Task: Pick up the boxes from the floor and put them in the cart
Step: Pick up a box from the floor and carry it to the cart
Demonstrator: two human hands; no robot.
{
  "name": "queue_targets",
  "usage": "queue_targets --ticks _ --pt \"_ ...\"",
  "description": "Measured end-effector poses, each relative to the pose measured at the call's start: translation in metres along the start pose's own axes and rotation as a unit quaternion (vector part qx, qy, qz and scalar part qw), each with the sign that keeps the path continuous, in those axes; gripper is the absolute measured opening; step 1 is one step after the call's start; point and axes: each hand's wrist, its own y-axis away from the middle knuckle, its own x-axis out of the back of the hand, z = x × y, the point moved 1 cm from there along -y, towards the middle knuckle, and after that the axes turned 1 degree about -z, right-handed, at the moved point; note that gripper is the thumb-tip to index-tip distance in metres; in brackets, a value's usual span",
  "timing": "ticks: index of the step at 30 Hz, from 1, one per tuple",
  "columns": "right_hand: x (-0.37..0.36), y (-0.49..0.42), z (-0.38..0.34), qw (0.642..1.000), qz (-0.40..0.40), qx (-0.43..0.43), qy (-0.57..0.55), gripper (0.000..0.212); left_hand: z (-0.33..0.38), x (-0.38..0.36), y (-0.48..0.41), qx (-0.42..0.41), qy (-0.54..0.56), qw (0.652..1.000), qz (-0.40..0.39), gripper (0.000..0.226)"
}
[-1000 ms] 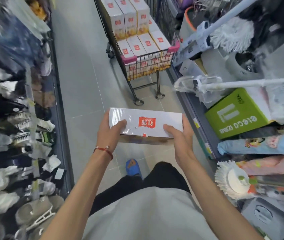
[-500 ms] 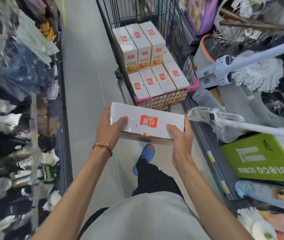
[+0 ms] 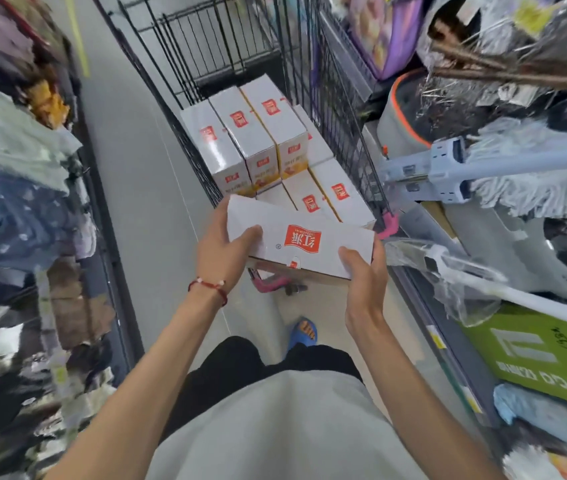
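Observation:
I hold a white box with a red logo (image 3: 299, 237) flat between both hands, over the near end of the black wire cart (image 3: 347, 133). My left hand (image 3: 221, 247) grips its left end, thumb on top. My right hand (image 3: 365, 271) grips its right end. Inside the cart lie several matching white boxes (image 3: 250, 133), three stacked higher at the far side and others lower, just beyond the held box. The held box tilts down slightly toward its right end.
Shelves of clothing (image 3: 15, 202) line the left of the narrow aisle. On the right stand mops (image 3: 517, 168), a grey bucket (image 3: 403, 116) and a green box (image 3: 545, 355). The cart's pink corner guard (image 3: 389, 226) is beside my right hand. My blue sandal (image 3: 304, 332) is on the grey floor.
I have walked forward, so the cart is now directly under and beyond the held box. Both hands keep the same grip, and the box has tilted a little to the right.

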Motion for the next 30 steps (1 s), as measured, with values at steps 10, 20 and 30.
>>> queue_targets --ticks 10,20,30 --pt "-0.043 -0.045 0.002 0.995 0.078 -0.039 -0.045 0.072 0.016 -0.005 -0.119 0.005 -0.096 0.991 -0.098 0.054" --pt "-0.126 -0.043 0.023 0.952 0.265 -0.118 -0.1 0.061 -0.014 0.005 -0.222 0.006 -0.176 0.938 -0.3 0.067" --pt "-0.182 -0.031 0.06 0.923 0.334 -0.121 -0.148 0.069 -0.035 0.012 -0.27 -0.004 -0.325 0.866 -0.379 0.068"
